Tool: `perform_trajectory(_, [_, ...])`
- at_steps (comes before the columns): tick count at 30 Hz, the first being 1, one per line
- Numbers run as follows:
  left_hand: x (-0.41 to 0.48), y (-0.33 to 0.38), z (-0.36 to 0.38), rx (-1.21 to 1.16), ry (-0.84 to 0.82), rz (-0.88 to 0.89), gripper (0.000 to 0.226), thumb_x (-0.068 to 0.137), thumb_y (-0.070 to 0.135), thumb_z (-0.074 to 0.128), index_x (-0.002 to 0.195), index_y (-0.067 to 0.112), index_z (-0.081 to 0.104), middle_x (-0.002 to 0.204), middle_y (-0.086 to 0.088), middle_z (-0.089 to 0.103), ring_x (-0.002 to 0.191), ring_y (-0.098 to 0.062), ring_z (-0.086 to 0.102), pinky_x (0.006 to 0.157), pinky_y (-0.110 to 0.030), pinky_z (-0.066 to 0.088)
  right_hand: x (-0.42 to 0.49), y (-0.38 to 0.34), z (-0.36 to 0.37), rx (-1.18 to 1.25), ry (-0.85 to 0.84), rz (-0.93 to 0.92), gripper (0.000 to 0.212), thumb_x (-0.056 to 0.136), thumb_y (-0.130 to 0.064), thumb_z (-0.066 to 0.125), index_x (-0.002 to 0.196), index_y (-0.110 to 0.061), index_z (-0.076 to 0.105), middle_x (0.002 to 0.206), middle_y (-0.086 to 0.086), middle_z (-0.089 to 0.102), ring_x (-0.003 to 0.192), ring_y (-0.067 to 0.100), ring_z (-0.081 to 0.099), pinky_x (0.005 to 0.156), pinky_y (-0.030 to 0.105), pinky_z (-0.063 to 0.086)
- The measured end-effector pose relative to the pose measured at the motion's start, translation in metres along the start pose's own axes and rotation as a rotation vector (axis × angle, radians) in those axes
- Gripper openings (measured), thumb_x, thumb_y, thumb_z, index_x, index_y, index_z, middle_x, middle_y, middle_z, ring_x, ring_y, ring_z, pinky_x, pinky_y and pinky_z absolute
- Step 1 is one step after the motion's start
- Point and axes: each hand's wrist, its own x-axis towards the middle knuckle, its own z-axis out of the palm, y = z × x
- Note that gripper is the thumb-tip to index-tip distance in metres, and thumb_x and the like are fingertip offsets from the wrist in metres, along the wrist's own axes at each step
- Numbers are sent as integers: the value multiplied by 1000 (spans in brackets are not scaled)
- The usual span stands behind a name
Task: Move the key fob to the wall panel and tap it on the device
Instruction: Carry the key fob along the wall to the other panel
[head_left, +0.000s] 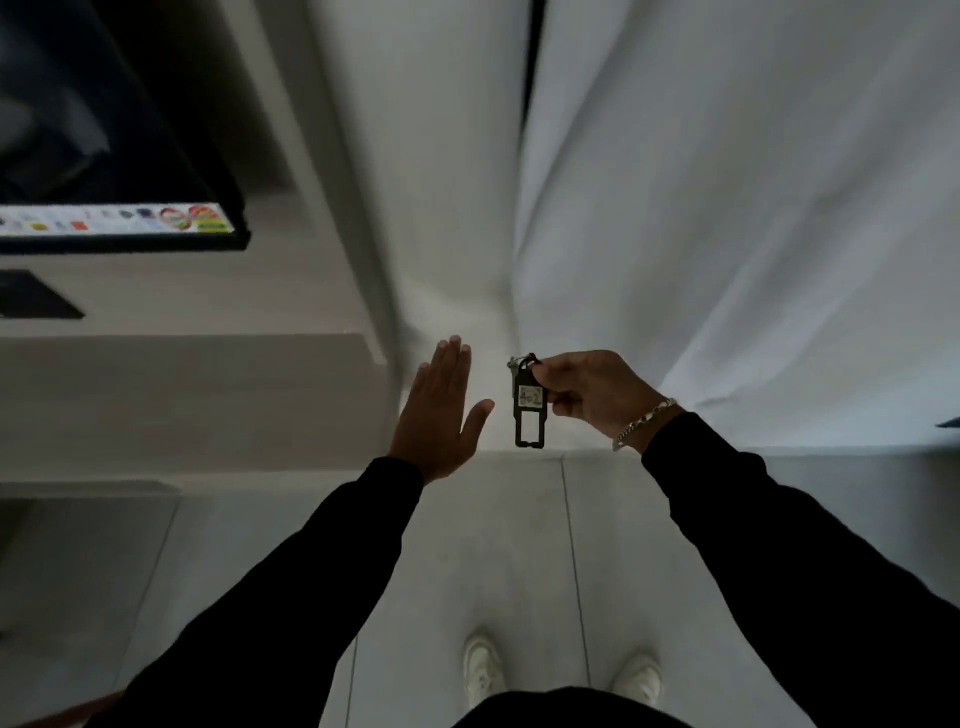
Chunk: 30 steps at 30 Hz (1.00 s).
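The flat black plastic key fob (529, 410) with a white numbered label hangs upright below the right hand (592, 397), whose fingertips pinch its upper edge beside the metal ring. The left hand (439, 415) is open, flat, just beside it, apart.

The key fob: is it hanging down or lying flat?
Hanging down. The right hand pinches the key fob near its top; its lower end dangles free.
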Motion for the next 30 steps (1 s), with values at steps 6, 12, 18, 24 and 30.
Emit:
perform_trajectory(6, [47, 94, 18, -19, 86, 133, 72, 101, 44, 30, 157, 1, 15, 168, -16, 11, 158, -29, 4, 130, -45, 6, -43, -8, -95, -14, 65, -83, 20, 81, -17, 74, 93, -1, 73, 88, 15, 70, 72, 19, 60, 58, 21, 54])
perform_trajectory(12, [90, 211, 49, -11, 135, 284, 70, 102, 42, 31, 157, 2, 13, 169, -15, 10, 158, -27, 1, 130, -46, 4, -99, -23, -210, 0, 145, -195, 21, 81, -16, 73, 96, 1, 73, 90, 17, 72, 73, 20, 61, 60, 23, 55])
perform_trajectory(18, [113, 322, 96, -64, 147, 344, 70, 101, 41, 32, 157, 2, 17, 168, -15, 13, 158, -29, 5, 129, -49, 8, -157, -21, -320, -4, 208, -266, 16, 82, -14, 73, 93, -2, 74, 80, 8, 73, 64, 11, 63, 60, 20, 57])
perform_trajectory(24, [144, 409, 142, -96, 111, 455, 69, 101, 40, 33, 156, 1, 18, 168, -18, 14, 157, -30, 4, 129, -46, 5, -190, -12, -410, -8, 309, -293, 20, 82, -15, 72, 97, -1, 73, 84, 11, 72, 67, 12, 63, 62, 22, 57])
perform_trajectory(30, [175, 472, 188, -103, 93, 551, 69, 102, 38, 35, 156, 0, 16, 168, -20, 10, 157, -33, 3, 129, -55, 8, -199, -11, -494, 29, 371, -317, 12, 82, -15, 71, 91, -8, 75, 83, 12, 72, 66, 13, 63, 57, 19, 56])
